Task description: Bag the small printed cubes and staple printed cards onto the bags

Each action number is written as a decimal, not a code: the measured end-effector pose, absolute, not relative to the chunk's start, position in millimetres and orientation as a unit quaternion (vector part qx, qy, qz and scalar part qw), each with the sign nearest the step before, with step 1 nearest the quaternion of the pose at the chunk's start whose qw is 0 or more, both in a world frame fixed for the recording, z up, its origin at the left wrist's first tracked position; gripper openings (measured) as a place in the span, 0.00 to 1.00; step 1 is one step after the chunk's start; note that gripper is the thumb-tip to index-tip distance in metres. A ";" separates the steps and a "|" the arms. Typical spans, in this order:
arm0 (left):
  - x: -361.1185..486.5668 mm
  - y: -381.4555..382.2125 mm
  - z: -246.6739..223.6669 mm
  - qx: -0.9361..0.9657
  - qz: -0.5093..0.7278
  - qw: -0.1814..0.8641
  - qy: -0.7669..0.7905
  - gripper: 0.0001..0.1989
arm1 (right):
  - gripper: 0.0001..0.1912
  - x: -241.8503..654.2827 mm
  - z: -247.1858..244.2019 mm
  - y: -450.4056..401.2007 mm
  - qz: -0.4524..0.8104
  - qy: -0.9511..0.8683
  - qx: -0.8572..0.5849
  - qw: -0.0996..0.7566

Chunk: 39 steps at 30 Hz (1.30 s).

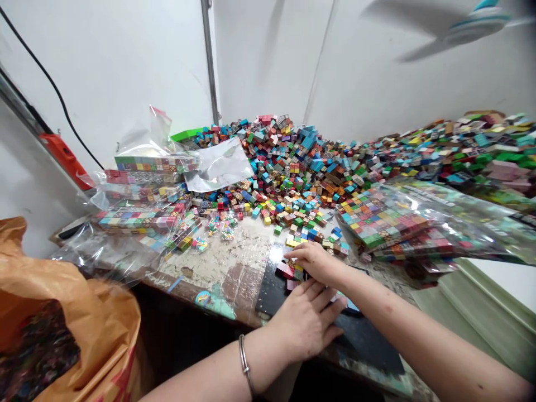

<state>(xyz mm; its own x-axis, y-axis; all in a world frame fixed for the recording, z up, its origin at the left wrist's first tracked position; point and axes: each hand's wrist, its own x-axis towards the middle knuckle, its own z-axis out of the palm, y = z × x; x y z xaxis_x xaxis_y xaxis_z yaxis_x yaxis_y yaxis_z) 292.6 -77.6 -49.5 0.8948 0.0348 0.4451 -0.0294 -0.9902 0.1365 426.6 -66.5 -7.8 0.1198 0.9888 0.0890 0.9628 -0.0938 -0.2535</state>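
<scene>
My left hand (307, 318), with a silver bangle (244, 363) on its wrist, lies palm down over a black board (360, 338), its fingers stretched out and slightly apart. Just beyond it my right hand (318, 261) reaches across from the right, fingers extended leftward over small coloured cubes (286, 271). Red, pink and yellow cubes show beside the fingertips. What lies directly beneath both palms is hidden. A pale blue piece (350, 301) peeks out to the right of my left fingers. Loose cubes (312, 234) gather at the board's far edge.
A big heap of coloured cubes (293, 151) spreads along the wall. Clear bags of packed cubes stand left (142, 218) and right (385, 218). Small bags of colourful bits (200, 243) lie on the worn table (234, 268). An orange sack (104, 329) stands front left; a fan (473, 28) hangs upper right.
</scene>
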 end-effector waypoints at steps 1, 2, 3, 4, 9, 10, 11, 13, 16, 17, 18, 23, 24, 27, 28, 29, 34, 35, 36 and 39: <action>293.1 -77.2 -49.8 0.970 0.233 0.069 -0.001 0.24 | 0.14 428.7 -6.9 -65.5 0.065 -0.668 -0.732 0.120; 293.6 -76.8 -50.4 0.969 0.236 0.070 -0.004 0.24 | 0.14 430.4 -6.0 -64.8 0.080 -0.675 -0.725 0.112; 294.1 -76.5 -51.4 0.968 0.241 0.071 -0.007 0.24 | 0.15 431.6 -5.1 -64.4 0.092 -0.682 -0.718 0.105; 294.3 -76.3 -52.7 0.966 0.246 0.074 -0.008 0.24 | 0.15 432.3 -4.5 -64.4 0.100 -0.685 -0.715 0.102; 285.2 -74.9 -59.0 0.940 0.319 0.110 0.039 0.23 | 0.18 432.3 -5.8 -65.0 0.139 -0.688 -0.705 0.104; 281.0 -73.5 -59.6 0.932 0.337 0.114 0.065 0.22 | 0.19 432.1 -6.8 -64.9 0.148 -0.687 -0.704 0.106; 276.5 -71.4 -59.8 0.925 0.350 0.116 0.095 0.21 | 0.19 431.9 -7.8 -64.6 0.156 -0.686 -0.702 0.109; 267.7 -65.3 -59.5 0.915 0.358 0.113 0.149 0.18 | 0.19 431.6 -9.3 -64.2 0.170 -0.686 -0.697 0.118; 259.9 -54.8 -59.7 0.921 0.343 0.084 0.164 0.18 | 0.20 430.6 -10.2 -64.2 0.185 -0.689 -0.689 0.129; 259.2 -52.1 -60.5 0.927 0.334 0.072 0.152 0.19 | 0.20 430.3 -10.2 -64.3 0.189 -0.689 -0.687 0.131; 259.1 -50.2 -61.6 0.933 0.326 0.061 0.141 0.20 | 0.20 430.2 -10.2 -64.4 0.191 -0.688 -0.687 0.132; 261.6 -49.0 -65.6 0.946 0.297 0.034 0.124 0.21 | 0.20 434.3 -9.9 -62.4 0.194 -0.680 -0.696 0.125; 261.7 -49.5 -65.5 0.947 0.295 0.031 0.124 0.21 | 0.19 435.9 -9.4 -61.7 0.191 -0.678 -0.699 0.122; 261.6 -50.1 -64.7 0.947 0.293 0.027 0.126 0.19 | 0.20 439.2 -6.0 -61.6 0.177 -0.676 -0.707 0.111; 261.5 -50.2 -64.6 0.948 0.292 0.028 0.126 0.19 | 0.21 439.3 -4.5 -62.6 0.172 -0.678 -0.706 0.108; 261.4 -50.1 -64.8 0.947 0.292 0.030 0.126 0.19 | 0.22 438.9 -3.0 -64.0 0.168 -0.682 -0.704 0.104; 261.9 -49.2 -67.5 0.944 0.300 0.043 0.126 0.19 | 0.24 434.9 -0.7 -69.0 0.160 -0.723 -0.666 0.084; 262.0 -49.0 -67.9 0.944 0.301 0.046 0.125 0.19 | 0.24 435.0 -1.3 -68.2 0.158 -0.729 -0.662 0.078; 262.0 -48.9 -68.3 0.944 0.301 0.048 0.124 0.19 | 0.24 435.4 -1.8 -66.8 0.156 -0.733 -0.658 0.072; 261.4 -48.9 -68.9 0.946 0.296 0.052 0.119 0.20 | 0.23 437.1 -1.3 -62.2 0.152 -0.743 -0.650 0.054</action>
<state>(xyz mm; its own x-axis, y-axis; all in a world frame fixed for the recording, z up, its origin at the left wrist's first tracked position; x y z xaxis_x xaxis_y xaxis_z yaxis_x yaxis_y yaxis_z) 261.4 -48.9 -68.9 0.7957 0.2565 0.5487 0.1954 -0.9662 0.1684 437.1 -62.2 -1.3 -0.1496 0.9817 -0.1181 0.9488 0.1089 -0.2965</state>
